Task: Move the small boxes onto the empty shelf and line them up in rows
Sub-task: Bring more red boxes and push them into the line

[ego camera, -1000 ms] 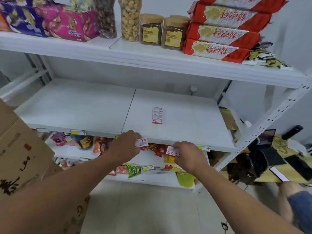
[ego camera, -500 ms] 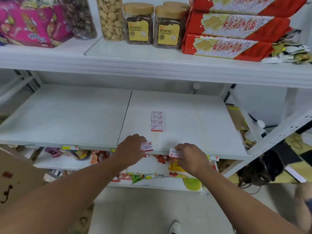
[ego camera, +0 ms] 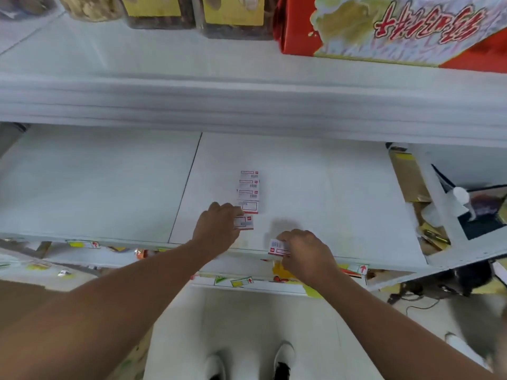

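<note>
Right now your left hand (ego camera: 216, 229) rests on the white shelf (ego camera: 329, 187), its fingers closed around a small white-and-red box (ego camera: 245, 222) that sits flat on the board, just in front of the row of boxes (ego camera: 249, 192) already lying there. That row runs front to back in a single file on the right-hand panel, near the seam between the two boards; it looks like four boxes, though the blur makes the count unsure. The box under your left hand is touching or very nearly touching the nearest one in the row. Your right hand (ego camera: 304, 255) hovers at the front edge of the same shelf, fingers pinched on a second small box (ego camera: 278, 247), which is tilted and sits right at the lip. On the shelf above, jars with yellow labels (ego camera: 233, 15) stand beside a large red package (ego camera: 397, 28). Below, your white shoes (ego camera: 284, 357) show on the pale floor.
</note>
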Tool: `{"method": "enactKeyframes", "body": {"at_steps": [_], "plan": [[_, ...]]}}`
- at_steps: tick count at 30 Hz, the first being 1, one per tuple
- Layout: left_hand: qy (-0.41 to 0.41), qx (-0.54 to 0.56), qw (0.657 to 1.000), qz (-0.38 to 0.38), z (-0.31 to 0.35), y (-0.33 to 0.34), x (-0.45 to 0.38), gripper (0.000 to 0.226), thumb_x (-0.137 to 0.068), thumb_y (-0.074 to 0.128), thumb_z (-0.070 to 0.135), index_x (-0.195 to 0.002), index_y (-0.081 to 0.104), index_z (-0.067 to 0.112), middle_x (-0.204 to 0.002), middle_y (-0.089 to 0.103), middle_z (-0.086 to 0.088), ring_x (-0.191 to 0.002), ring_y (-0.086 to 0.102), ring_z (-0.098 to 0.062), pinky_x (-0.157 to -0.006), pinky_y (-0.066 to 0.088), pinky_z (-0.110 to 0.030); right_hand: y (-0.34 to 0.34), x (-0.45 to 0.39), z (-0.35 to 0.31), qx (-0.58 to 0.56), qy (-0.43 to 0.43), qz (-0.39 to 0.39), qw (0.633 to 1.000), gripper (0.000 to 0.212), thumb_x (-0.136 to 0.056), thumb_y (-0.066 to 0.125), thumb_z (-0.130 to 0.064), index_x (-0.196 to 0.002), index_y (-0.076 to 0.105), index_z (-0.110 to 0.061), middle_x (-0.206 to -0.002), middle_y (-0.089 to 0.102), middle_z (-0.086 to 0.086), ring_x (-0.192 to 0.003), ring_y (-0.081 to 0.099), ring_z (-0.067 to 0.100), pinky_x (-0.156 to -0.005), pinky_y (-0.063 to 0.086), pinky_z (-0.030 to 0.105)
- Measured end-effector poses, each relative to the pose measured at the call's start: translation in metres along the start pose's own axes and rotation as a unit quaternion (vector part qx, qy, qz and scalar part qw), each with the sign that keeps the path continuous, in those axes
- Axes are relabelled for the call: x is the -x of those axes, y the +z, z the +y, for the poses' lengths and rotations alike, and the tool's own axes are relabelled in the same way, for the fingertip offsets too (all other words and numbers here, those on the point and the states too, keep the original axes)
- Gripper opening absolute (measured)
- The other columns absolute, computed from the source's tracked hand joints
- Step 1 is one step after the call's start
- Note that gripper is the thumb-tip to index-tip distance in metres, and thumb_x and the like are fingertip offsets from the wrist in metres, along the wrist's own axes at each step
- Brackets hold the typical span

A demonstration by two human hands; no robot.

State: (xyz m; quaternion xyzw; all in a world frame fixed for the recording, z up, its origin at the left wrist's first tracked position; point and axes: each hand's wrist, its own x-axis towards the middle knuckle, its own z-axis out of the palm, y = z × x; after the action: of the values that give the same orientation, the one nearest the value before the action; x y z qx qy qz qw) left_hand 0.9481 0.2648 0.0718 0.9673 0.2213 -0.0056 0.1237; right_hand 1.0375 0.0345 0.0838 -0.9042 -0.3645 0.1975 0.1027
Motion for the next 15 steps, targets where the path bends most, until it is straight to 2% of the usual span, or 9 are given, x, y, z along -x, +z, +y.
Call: {"method": "enactKeyframes", "body": {"at_steps": [6,10,12,15], "plan": [[0.018,0.000,1.000,0.015,-0.010,0.026,-0.023,0.046,-0.089,0.080,0.024,-0.134,0.071,0.030,-0.126,0.074,0.004,-0.112,0.061,-0.025,-0.094,0.055,-0.042,0.008,-0.015,-0.004,-0.007,0.033,0.017,0.999,0.054,-0.085,0.067,-0.018,-0.137,0.064,-0.032,-0.125,0.061,-0.007,-0.116,0.056,0.021,-0.084,0.056,0.037],[0.048,0.032,0.998,0.040,-0.021,0.037,-0.017,0.046,-0.085,0.086,0.025,-0.129,0.074,0.029,-0.130,0.066,0.006,-0.111,0.060,-0.025,-0.089,0.057,-0.043,0.016,-0.024,-0.017,-0.019,0.031,0.019,0.999,0.053,-0.087,0.067,-0.020,-0.138,0.062,-0.031,-0.131,0.055,-0.008,-0.120,0.054,0.020,-0.088,0.058,0.041],[0.045,0.063,0.996,0.043,-0.029,0.037,-0.011,0.054,-0.087,0.087,0.031,-0.137,0.068,0.028,-0.133,0.061,0.003,-0.115,0.058,-0.025,-0.094,0.056,-0.043,0.018,-0.030,-0.026,-0.023,0.029,0.024,0.999,0.051,-0.089,0.065,-0.020,-0.139,0.062,-0.031,-0.130,0.054,-0.007,-0.120,0.054,0.020,-0.089,0.059,0.042],[0.023,0.103,0.993,0.046,-0.042,0.034,-0.001,0.046,-0.094,0.079,0.023,-0.138,0.067,0.026,-0.133,0.060,-0.001,-0.119,0.057,-0.024,-0.100,0.055,-0.043,0.022,-0.038,-0.041,-0.020,0.020,0.028,0.999,0.050,-0.090,0.064,-0.020,-0.140,0.062,-0.030,-0.128,0.055,-0.006,-0.119,0.054,0.021,-0.088,0.059,0.044]]}}
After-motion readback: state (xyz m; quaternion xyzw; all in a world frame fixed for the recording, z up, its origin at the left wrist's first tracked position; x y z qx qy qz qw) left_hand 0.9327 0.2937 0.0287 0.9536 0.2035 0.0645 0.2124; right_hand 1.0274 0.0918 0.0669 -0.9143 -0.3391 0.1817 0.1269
